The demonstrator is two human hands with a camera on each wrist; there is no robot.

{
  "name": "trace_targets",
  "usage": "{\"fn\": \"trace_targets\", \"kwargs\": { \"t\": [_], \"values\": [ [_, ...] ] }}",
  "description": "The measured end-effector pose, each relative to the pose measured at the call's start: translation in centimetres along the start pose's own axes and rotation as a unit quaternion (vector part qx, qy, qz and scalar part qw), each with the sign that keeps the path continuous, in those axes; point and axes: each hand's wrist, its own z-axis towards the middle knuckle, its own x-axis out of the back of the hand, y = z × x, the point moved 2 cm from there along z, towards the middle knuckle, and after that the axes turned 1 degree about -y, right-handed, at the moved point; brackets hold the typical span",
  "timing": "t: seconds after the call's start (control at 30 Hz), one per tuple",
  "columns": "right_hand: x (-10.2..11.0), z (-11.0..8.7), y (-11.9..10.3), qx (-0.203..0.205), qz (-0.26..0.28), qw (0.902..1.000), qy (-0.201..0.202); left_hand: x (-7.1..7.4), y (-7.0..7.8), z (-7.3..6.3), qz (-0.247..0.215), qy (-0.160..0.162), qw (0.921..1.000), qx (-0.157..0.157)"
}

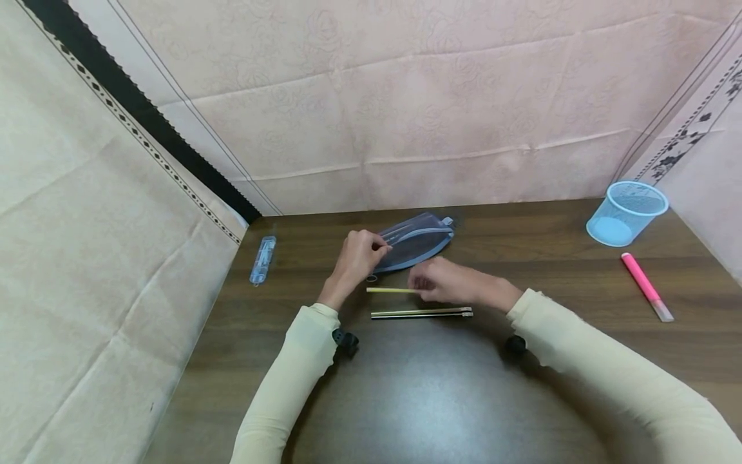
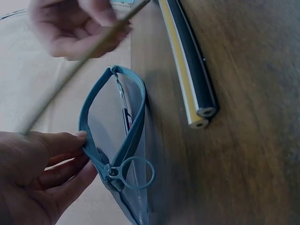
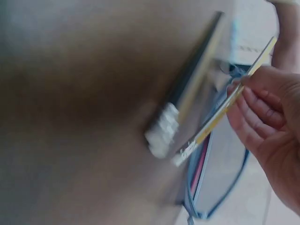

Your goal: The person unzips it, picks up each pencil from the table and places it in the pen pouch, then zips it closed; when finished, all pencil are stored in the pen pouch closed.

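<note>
My left hand (image 1: 358, 258) pinches the rim of a see-through pencil pouch (image 1: 420, 248) with blue zip edging. In the left wrist view the pouch's mouth gapes, and a ring-shaped zip pull (image 2: 151, 174) hangs at the near end. Something slim and dark with a pinkish part shows inside. Just in front of the pouch, my right hand (image 1: 449, 282) holds a yellow striped pencil (image 3: 220, 110) between thumb and fingers, above the table. Two more striped pencils (image 1: 420, 314), yellow and black, lie side by side nearer me, with metal-banded ends (image 3: 164, 126) to the right.
On the wooden table (image 1: 429, 386), a clear blue flat item (image 1: 263, 260) lies far left. A light blue mesh cup (image 1: 626, 214) leans at the back right, with a pink marker (image 1: 646, 287) in front of it. Patterned cloth (image 1: 435, 109) hangs behind the table.
</note>
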Motion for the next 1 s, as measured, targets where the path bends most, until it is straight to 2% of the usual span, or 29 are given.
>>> {"fn": "trace_targets", "kwargs": {
  "t": [0.1,0.2,0.27,0.33,0.43,0.53,0.6,0.73,0.8,0.9,0.93,1.0],
  "values": [
    [1.3,-0.3,0.4,-0.019,0.076,0.9965,0.028,0.0,-0.1,0.0,-0.003,0.003,1.0,0.006],
    [2.3,-0.7,0.9,-0.04,0.153,0.9858,0.056,-0.1,-0.1,0.0,-0.006,0.004,0.9999,0.014],
    [2.6,-0.9,1.0,-0.054,0.217,0.9722,0.068,-0.1,-0.1,0.0,-0.006,0.002,0.9998,0.017],
    [2.7,-0.9,1.1,-0.065,0.289,0.9522,0.075,-0.1,-0.1,0.0,-0.007,0.0,0.9999,0.016],
    [2.6,-1.0,1.1,-0.087,0.394,0.912,0.073,-0.1,0.0,0.1,-0.006,-0.001,0.9999,0.015],
    [2.1,-1.1,1.0,-0.118,0.492,0.8611,0.049,-0.1,0.1,0.2,-0.008,-0.002,0.9998,0.017],
    [1.8,-1.2,1.0,-0.14,0.537,0.8315,0.024,0.0,0.1,0.3,-0.009,-0.002,0.9998,0.016],
    [1.1,-1.5,0.9,-0.19,0.602,0.7754,-0.025,0.1,0.1,0.3,-0.003,0.002,1.0,0.009],
    [0.8,-1.7,1.0,-0.216,0.633,0.7423,-0.039,0.1,0.1,0.3,-0.001,0.003,1.0,0.006],
    [0.5,-1.8,1.3,-0.253,0.68,0.6872,-0.042,0.0,0.1,0.2,0.002,0.002,1.0,0.001],
    [0.4,-1.8,1.5,-0.264,0.691,0.6719,-0.039,0.0,0.1,0.2,0.001,0.002,1.0,0.0],
    [0.3,-1.6,1.8,-0.284,0.706,0.6487,-0.023,-0.1,0.1,0.1,-0.003,0.001,1.0,0.0]
  ]
}}
